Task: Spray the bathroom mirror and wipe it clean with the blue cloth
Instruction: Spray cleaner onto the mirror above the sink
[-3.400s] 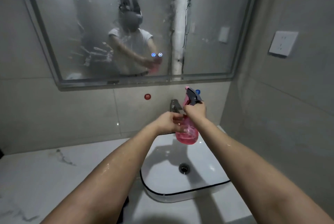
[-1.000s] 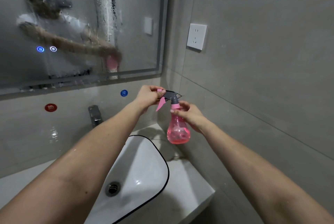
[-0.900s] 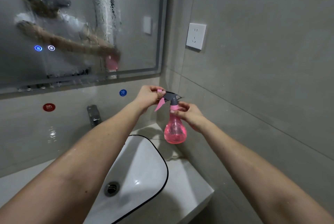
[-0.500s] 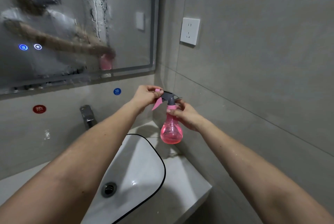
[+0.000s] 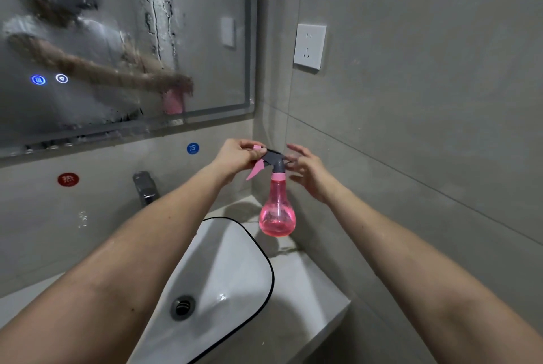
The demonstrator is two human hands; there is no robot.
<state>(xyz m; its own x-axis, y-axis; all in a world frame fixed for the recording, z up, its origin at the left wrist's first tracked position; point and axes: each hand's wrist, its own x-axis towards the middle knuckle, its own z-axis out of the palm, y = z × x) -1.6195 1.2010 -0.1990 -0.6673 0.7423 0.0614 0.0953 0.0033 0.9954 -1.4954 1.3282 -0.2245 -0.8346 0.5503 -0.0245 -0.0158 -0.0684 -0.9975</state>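
Observation:
A pink spray bottle [image 5: 277, 211] with a grey head hangs in the air above the back right corner of the counter. My left hand [image 5: 238, 157] pinches the nozzle end of its grey head. My right hand [image 5: 307, 169] is just right of the bottle's neck, fingers spread and relaxed, holding nothing. The mirror [image 5: 117, 25] fills the upper left; it is wet, with streaks and droplets running down. No blue cloth is in view.
A white basin [image 5: 235, 263] with a black rim and a drain sits below the bottle on the marble counter [image 5: 311, 284]. A grey tap [image 5: 144, 187] stands behind it. A white wall socket [image 5: 310, 46] is on the right wall.
My right hand has let go of the bottle's neck and opened beside it. My left hand keeps its pinch on the spray head. The view has turned right since the earliest frame.

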